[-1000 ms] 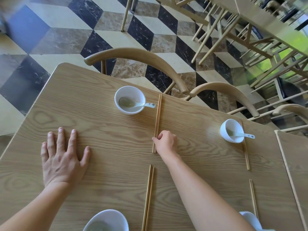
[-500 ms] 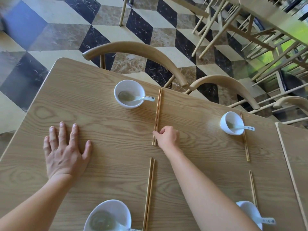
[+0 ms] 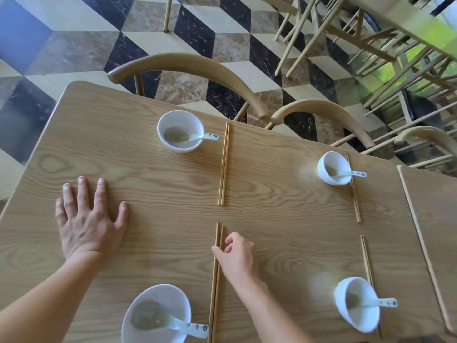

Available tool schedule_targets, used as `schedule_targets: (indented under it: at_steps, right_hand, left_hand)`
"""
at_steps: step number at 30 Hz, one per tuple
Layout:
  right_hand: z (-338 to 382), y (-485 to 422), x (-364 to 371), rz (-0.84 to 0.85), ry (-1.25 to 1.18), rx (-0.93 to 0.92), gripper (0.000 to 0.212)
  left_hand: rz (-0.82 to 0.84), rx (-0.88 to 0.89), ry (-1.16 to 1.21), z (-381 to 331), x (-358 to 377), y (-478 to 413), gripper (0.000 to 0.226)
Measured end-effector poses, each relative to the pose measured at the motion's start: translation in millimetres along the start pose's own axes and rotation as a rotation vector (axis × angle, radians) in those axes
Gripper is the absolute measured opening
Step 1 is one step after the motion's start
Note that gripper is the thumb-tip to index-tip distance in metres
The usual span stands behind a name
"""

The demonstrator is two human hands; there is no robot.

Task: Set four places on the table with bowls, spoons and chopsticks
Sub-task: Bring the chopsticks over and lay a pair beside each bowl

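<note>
Closest to the viewer, at the bottom edge of the view, sits the near left bowl [image 3: 173, 297], white, with the near left spoon [image 3: 190, 326] in it, handle pointing right. Just beside it on the right lie the near left chopsticks [image 3: 215, 288], running away from the viewer. The right hand [image 3: 237, 256] is at their far end: its fingers are curled, and the thumb and forefinger close on the pair.

Well to the right stands the near right bowl [image 3: 342, 308] with the near right spoon [image 3: 383, 302]. The near right chopsticks [image 3: 366, 258] pass behind it.

The left hand [image 3: 86, 219] lies flat on the wooden table [image 3: 284, 219], fingers straight and spread, near the slanting left edge. A wide strip of bare wood lies between this hand and the chopsticks, and another band crosses the middle of the table between the near and far places.

Farther off, the far left bowl [image 3: 180, 120] holds the far left spoon [image 3: 205, 136], with the far left chopsticks [image 3: 224, 164] just to its right, reaching to the far edge. The far right bowl [image 3: 322, 172] holds the far right spoon [image 3: 353, 173]; the far right chopsticks [image 3: 355, 201] pass behind it.

On the right, a second table [image 3: 435, 219] butts against this one. Beyond the far edge, two curved chair backs [image 3: 188, 68] stand close to the table over a cube-patterned floor [image 3: 74, 45].
</note>
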State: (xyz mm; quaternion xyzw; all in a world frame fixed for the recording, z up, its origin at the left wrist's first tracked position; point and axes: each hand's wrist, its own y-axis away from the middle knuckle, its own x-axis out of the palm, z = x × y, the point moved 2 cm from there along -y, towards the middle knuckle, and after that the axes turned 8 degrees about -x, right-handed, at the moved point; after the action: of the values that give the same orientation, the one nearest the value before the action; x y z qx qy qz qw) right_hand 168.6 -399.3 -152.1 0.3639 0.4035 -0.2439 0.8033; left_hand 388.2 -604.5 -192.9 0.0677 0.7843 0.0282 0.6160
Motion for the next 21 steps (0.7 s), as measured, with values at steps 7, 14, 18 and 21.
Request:
schedule_targets:
  at_steps: [7,14,18,21]
  right_hand:
    - [9,-6,8,-0.050,0.015,-0.031,0.023]
    - [13,-7,9,-0.078,0.011,-0.022,0.014]
    - [12,-7,3,-0.109,-0.006,0.014,0.004]
    - [8,1,1,-0.093,-0.015,0.051,0.006]
  left_hand:
    - [0.005,0.001,0.012,-1,-2,1,0.078]
    - [0.007,0.000,-0.003,-1,-3,1,0.079]
    - [0.002,0.005,0.005,-2,-3,2,0.079]
    - [0.003,0.007,0.008,-2,-2,2,0.080]
